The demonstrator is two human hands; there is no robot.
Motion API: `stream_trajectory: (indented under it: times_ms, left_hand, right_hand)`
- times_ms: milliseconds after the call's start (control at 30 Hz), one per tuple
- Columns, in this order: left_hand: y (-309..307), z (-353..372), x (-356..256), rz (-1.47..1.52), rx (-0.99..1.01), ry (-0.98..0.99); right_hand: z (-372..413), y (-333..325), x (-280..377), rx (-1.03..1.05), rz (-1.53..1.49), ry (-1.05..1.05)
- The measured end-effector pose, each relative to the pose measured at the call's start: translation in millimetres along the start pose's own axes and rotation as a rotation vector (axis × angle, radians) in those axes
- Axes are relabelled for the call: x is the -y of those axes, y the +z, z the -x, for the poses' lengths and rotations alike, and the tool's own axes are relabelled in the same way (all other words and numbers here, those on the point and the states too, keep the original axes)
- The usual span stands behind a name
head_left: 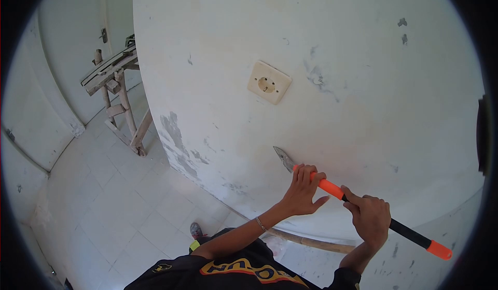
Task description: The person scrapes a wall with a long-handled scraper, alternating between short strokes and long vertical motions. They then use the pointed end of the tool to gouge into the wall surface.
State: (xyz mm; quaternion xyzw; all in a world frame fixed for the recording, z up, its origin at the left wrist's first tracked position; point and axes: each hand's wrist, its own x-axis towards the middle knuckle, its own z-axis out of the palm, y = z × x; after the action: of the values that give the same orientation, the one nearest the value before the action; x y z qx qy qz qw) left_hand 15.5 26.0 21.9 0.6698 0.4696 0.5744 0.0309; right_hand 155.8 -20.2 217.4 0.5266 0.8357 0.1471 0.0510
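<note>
- Big white plastered wall (373,108): grey bare patches (174,132) low on the left, the rest looks untouched, so most of the scraping seems left to do
- White tiled floor (104,202), rough wooden trestle (120,90) well off left, out of the way
- Long orange-and-black scraper (332,189), its metal blade (284,158) on the wall below the cream wall socket (268,81), the one obstacle nearby
- Left hand (303,190) clamped near the blade, right hand (369,216) gripping further down, apart

White tiled floor (104,196): wooden trestle (122,98) stands near wall corner; wooden pole (311,242) lies along wall base.
</note>
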Motion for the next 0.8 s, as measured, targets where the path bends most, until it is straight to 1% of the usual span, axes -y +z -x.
stream_trajectory:
  times_ms: [33, 100, 167, 200, 300, 333, 400, 433, 500, 533, 600, 667, 733, 767, 800]
  left_hand:
    - [-0.3, -3.0, -5.1, 0.021, 0.006, 0.021]
    - [2.5, 4.6, 9.3, 0.018, -0.001, 0.017]
    - [5.9, 24.1, 37.5, -0.097, 0.008, -0.048]
    - [1.5, 23.3, 36.7, -0.068, 0.006, -0.062]
    - [0.6, 12.1, 14.4, -0.025, 0.003, -0.046]
    - [-0.8, 5.4, 7.1, -0.032, -0.007, -0.055]
    - [-4.3, -3.1, -0.7, 0.027, -0.011, -0.004]
    - [-3.3, 4.0, 11.1, 0.021, -0.013, -0.006]
    - [-4.5, 23.1, 42.0, -0.072, -0.017, -0.066]
    - [-2.8, 27.6, 46.4, -0.083, -0.006, -0.079]
    - [3.3, 28.5, 37.2, -0.056, -0.023, -0.092]
    - [-0.5, 9.1, 19.7, -0.034, -0.045, -0.086]
    - [-4.6, -1.9, 2.1, 0.005, -0.042, -0.037]
    - [-4.3, 3.9, 8.3, 0.005, -0.038, -0.037]
    - [-2.9, 12.7, 22.6, -0.016, -0.042, -0.041]
  right_hand:
    - [1.2, -5.7, -2.1, 0.033, 0.005, 0.042]
    - [-7.9, 7.2, 2.4, 0.015, 0.004, 0.038]
    - [-19.4, 35.5, 9.4, -0.063, -0.043, -0.119]
    - [-20.8, 39.7, 11.9, -0.03, -0.04, -0.112]
    - [-13.2, 13.8, 3.0, 0.007, -0.019, -0.072]
    - [-11.4, 5.6, 1.2, 0.006, -0.016, -0.086]
    - [-8.4, -3.3, 0.6, -0.004, 0.025, 0.014]
    - [-13.5, 4.5, 6.1, -0.006, 0.023, 0.008]
    - [-25.6, 33.5, 23.4, -0.069, 0.003, -0.148]
    - [-25.3, 40.4, 26.4, -0.083, 0.014, -0.15]
    - [-24.7, 30.9, 18.5, -0.04, -0.004, -0.148]
    - [-19.0, 10.3, 9.6, -0.022, 0.0, -0.105]
    - [-15.1, 2.2, 9.1, -0.023, 0.015, -0.07]
    - [-14.5, 0.8, 9.3, -0.039, 0.03, -0.028]
    - [-17.9, 13.7, 14.8, -0.093, 0.01, -0.1]
